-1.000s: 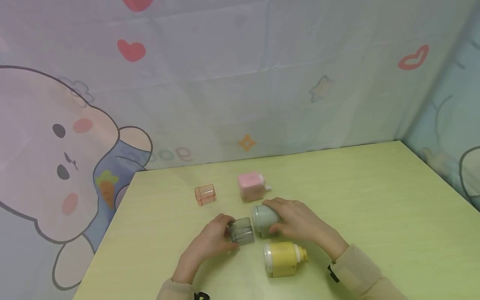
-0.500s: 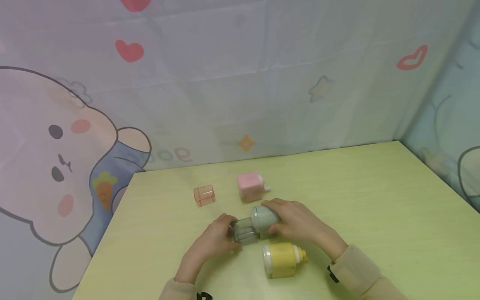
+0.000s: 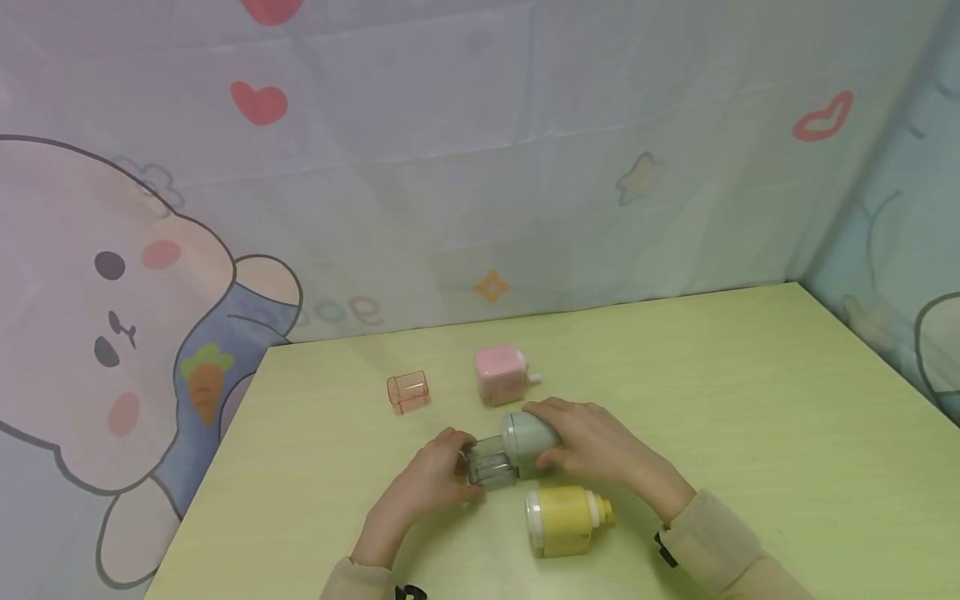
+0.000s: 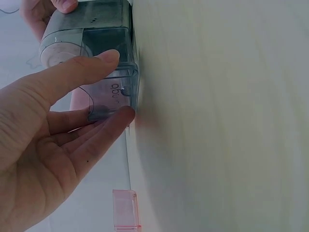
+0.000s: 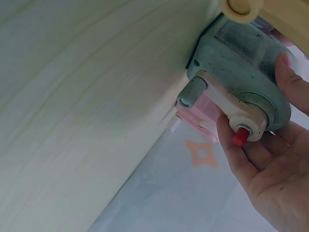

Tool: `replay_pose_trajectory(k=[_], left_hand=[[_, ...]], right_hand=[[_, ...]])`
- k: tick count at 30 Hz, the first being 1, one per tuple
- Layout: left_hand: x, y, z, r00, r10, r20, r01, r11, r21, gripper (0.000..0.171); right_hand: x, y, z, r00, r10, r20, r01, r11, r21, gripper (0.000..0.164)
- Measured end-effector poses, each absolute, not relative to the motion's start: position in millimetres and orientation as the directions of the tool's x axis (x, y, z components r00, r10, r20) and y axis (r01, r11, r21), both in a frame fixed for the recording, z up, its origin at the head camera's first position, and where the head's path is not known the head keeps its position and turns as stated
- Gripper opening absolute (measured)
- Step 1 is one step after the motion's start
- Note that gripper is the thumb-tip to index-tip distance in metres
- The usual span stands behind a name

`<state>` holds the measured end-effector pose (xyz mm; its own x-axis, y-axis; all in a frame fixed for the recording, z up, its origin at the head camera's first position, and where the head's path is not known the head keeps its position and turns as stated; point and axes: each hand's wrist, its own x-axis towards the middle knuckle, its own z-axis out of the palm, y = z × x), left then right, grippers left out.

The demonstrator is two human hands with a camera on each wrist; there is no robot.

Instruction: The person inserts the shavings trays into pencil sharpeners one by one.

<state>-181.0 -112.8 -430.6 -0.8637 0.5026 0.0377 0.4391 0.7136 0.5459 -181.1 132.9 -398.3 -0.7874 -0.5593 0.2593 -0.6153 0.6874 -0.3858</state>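
A pale green crank pencil sharpener [image 3: 534, 442] lies on the table in the head view, and my right hand [image 3: 600, 437] grips it from the right, thumb on the near side. Its crank [image 5: 234, 104], white with a red tip, shows in the right wrist view. My left hand [image 3: 431, 475] holds the clear grey shavings drawer [image 3: 491, 462] between thumb and fingers. The drawer's right end meets the sharpener's left face. In the left wrist view the thumb lies across the drawer [image 4: 108, 92] and the fingers lie along its other side.
Just in front of the green sharpener lies a yellow one [image 3: 566, 521], its crank end to the right. Behind stands a pink sharpener [image 3: 501, 375]. A clear reddish drawer [image 3: 409, 392] lies at the back left. The printed curtain [image 3: 637, 167] hangs along the table's [image 3: 712, 375] far edge.
My left hand has shifted slightly right, bringing the grey drawer up against the green sharpener's face. My right hand has stayed nearly still around the sharpener.
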Motion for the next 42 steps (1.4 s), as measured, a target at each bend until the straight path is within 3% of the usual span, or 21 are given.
replay_pose_trajectory(k=[42], left_hand=[[-184.8,-110.0,-434.2,-0.844,0.531,0.071,0.492,0.716,0.494,0.059]], right_hand=[[-185.7,132.2,-403.2,-0.755,-0.604,0.253,-0.648,0.629,-0.43,0.064]])
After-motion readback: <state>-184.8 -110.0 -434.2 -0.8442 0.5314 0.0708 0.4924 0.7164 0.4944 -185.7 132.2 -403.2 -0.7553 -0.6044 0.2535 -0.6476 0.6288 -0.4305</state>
